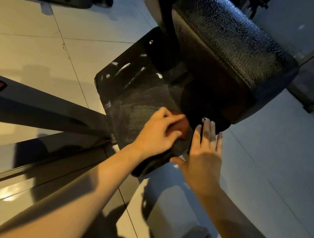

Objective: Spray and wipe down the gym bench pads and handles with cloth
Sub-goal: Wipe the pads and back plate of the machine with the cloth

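The cloth [182, 128] lies on the footplate [135, 94] beneath the pad [233, 42].

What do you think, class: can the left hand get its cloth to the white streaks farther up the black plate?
Probably yes. The left hand grips the orange cloth on the black plate, and bare plate lies between it and the white streaks. The cushioned pad overhangs only the plate's right side.
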Motion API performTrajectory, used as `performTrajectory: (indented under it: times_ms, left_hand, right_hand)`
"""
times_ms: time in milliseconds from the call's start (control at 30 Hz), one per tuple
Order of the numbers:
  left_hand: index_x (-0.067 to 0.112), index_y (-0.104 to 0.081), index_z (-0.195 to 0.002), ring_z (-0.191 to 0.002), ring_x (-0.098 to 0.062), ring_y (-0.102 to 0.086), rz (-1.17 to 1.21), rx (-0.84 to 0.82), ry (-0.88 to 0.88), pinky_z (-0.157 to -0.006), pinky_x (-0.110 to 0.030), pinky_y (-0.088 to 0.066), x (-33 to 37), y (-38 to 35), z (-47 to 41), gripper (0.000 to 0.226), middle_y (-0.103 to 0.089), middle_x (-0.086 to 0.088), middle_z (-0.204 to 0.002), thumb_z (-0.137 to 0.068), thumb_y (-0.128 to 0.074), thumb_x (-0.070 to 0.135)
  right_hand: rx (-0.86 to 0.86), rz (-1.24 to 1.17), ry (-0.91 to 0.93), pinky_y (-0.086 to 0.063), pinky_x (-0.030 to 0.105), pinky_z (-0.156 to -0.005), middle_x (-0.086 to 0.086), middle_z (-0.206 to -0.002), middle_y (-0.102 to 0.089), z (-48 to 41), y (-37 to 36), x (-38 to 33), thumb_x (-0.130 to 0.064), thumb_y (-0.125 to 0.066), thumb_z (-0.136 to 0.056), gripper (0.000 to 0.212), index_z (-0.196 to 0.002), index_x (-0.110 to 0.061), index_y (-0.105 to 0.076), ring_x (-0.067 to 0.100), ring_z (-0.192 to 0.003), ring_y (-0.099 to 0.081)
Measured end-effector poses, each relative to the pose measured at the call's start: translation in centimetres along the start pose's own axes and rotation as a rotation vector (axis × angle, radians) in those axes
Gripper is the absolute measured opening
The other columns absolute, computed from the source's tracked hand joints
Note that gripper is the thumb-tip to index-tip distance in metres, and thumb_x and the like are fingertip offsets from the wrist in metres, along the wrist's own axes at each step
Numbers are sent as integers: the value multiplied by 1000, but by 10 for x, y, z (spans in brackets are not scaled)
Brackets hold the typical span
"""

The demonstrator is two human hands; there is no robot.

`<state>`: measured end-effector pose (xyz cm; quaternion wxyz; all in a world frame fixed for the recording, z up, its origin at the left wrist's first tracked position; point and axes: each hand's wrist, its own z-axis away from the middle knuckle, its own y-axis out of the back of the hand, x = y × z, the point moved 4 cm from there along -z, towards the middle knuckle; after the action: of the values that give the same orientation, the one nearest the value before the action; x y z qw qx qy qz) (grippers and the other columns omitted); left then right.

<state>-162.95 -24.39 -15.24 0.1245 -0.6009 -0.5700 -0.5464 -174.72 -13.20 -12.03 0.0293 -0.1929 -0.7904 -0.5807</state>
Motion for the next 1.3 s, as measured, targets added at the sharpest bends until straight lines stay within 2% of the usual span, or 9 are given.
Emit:
performTrajectory:
  times_ms: [100, 267, 467, 633, 800, 867, 1000, 1167, 1300]
  left_hand:
    - [25, -59, -142, -111, -20, -51, -107, -35, -185, -100, -32, -43, -1, 3, -12, 52, -48, 1, -118, -92, -66, 35]
    - [22, -56, -145, -115, -23, -51, -66, 250, 411, -101, -28, -36, -67, 37, -22, 51, -47, -2, -119, -97, -65, 33]
    - [20, -60, -142, -113, -21, -52, -55, 22, -112, -100, -32, -43, 9, -2, -46, 54, -49, -1, -115, -91, -71, 32]
    - [18, -59, -143, -112, -23, -54, -24, 299, 376, -97, -22, -34, -41, 29, -60, 51, -47, -2, -115, -95, -70, 32]
    - [22, -64, -138, -113, -22, -53, -18, 60, -4, -99, -33, -45, 2, 4, -64, 49, -47, 3, -114, -90, -72, 30]
    - [19, -64, -138, -112, -23, -54, -41, 177, 41, -99, -37, -47, -3, 5, -69, 47, -50, -2, -116, -92, -71, 29]
    - [18, -57, -145, -114, -25, -53, -2, 339, 412, -102, -37, -45, -35, 22, -67, 51, -49, -7, -123, -97, -65, 35]
    - [20, -62, -140, -119, -21, -51, -1, 106, 25, -104, -36, -44, 13, -3, -57, 50, -51, -2, -121, -92, -71, 30]
    - [21, -61, -141, -114, -22, -52, -44, 148, 10, -100, -35, -44, -6, 8, -56, 51, -50, 0, -116, -92, -68, 33]
  right_hand:
    - [-21, -3, -3, -18, 57, -123, 27, -163, -25, 0, 0, -1, -70, -81, -62, 126, -153, 5, -36, 41, -153, -20]
    - [-48, 17, -10, -14, 58, -124, 27, -164, -21, -1, -5, -2, -74, -75, -65, 126, -155, 4, -33, 41, -154, -16]
    - [-31, 9, -13, -16, 58, -123, 27, -162, -27, -2, -2, -2, -73, -81, -60, 128, -152, 4, -38, 41, -153, -22]
    - [-50, 19, -8, -19, 60, -123, 27, -163, -25, 0, -3, -2, -74, -77, -63, 126, -152, 5, -37, 42, -153, -21]
    - [-65, 19, -20, -15, 58, -123, 28, -163, -25, -3, -3, -3, -74, -80, -60, 129, -153, 4, -36, 42, -153, -21]
    - [-73, 39, -22, -12, 57, -123, 28, -163, -25, -4, -3, -4, -74, -80, -61, 129, -153, 4, -35, 42, -153, -20]
    - [-52, 35, -5, -17, 59, -123, 29, -162, -26, 0, -3, -2, -74, -77, -63, 126, -152, 5, -37, 43, -152, -21]
    - [-61, 31, -11, -15, 59, -123, 29, -163, -24, -3, -2, -2, -75, -78, -62, 128, -153, 4, -35, 42, -153, -20]
    - [-59, 59, -1, -14, 57, -124, 28, -163, -25, -2, -3, 0, -76, -76, -64, 127, -153, 4, -35, 42, -153, -20]
